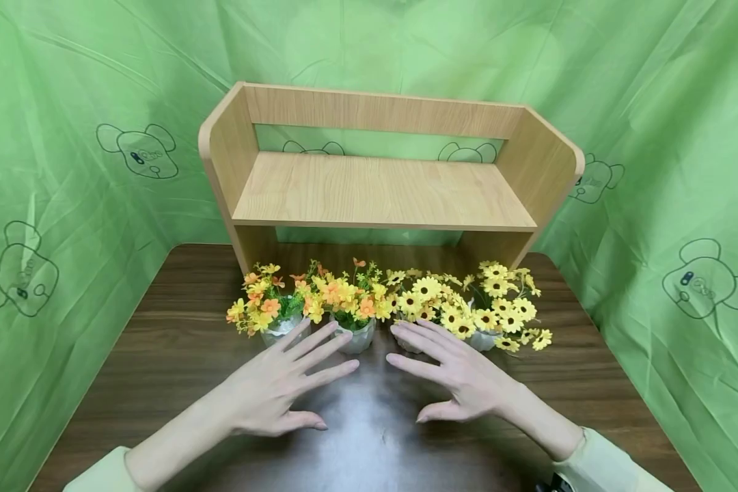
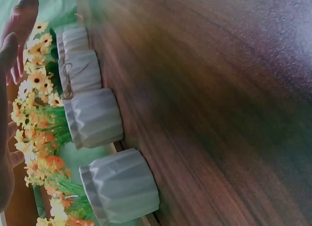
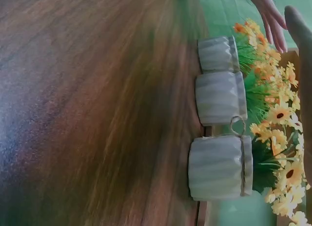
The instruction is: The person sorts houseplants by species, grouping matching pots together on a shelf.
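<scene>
Two white ribbed pots of orange and yellow flowers, the outer one (image 1: 261, 307) and the inner one (image 1: 358, 338), stand left of centre on the table. To their right are two pots of yellow dark-centred daisies, one nearer the middle (image 1: 427, 288) and one at the right end (image 1: 510, 304). My left hand (image 1: 270, 393) is held in front of the orange flowers, fingers spread, grasping nothing. Likewise spread and holding nothing, my right hand (image 1: 470, 376) is in front of the daisies. Twine circles a daisy pot (image 3: 217, 170) in the right wrist view. Fingers partly cover the pots from above.
A two-level wooden shelf (image 1: 381, 191) stands behind the pots at the back of the dark wood table (image 1: 357, 437). Green cloth (image 1: 67, 137) with bear drawings hangs around the back and both sides.
</scene>
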{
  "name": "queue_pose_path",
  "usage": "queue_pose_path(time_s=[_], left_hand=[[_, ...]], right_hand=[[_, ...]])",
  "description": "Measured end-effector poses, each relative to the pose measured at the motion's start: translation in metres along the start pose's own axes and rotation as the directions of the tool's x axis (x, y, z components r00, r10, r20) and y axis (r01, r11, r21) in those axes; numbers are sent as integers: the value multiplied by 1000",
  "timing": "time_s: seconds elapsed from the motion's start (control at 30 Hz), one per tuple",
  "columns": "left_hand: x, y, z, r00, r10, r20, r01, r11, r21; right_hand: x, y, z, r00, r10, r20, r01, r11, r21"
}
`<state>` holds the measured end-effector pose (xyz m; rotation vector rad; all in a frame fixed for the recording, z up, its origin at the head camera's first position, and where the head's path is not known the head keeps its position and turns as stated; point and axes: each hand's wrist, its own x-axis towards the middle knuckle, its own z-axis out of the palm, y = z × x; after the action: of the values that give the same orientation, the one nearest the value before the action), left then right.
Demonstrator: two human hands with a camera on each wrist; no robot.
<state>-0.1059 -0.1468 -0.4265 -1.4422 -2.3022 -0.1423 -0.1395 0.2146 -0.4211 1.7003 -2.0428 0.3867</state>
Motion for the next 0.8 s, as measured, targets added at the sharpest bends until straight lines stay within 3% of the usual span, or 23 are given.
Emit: queue_pose_path(time_s=[0.33, 0.6, 0.8], left_hand=[[2, -5, -8, 999, -44, -30, 45, 999, 18], [13, 0, -11, 996, -90, -5, 90, 996, -14], [17, -1, -12, 994, -103, -38, 103, 995, -4]], right_hand=[[-2, 11, -14, 988, 27, -153, -33, 999, -37], [-10, 18, -30, 956, 82, -280, -89, 996, -14], [-21, 23, -39, 936, 143, -322, -156, 988, -15]])
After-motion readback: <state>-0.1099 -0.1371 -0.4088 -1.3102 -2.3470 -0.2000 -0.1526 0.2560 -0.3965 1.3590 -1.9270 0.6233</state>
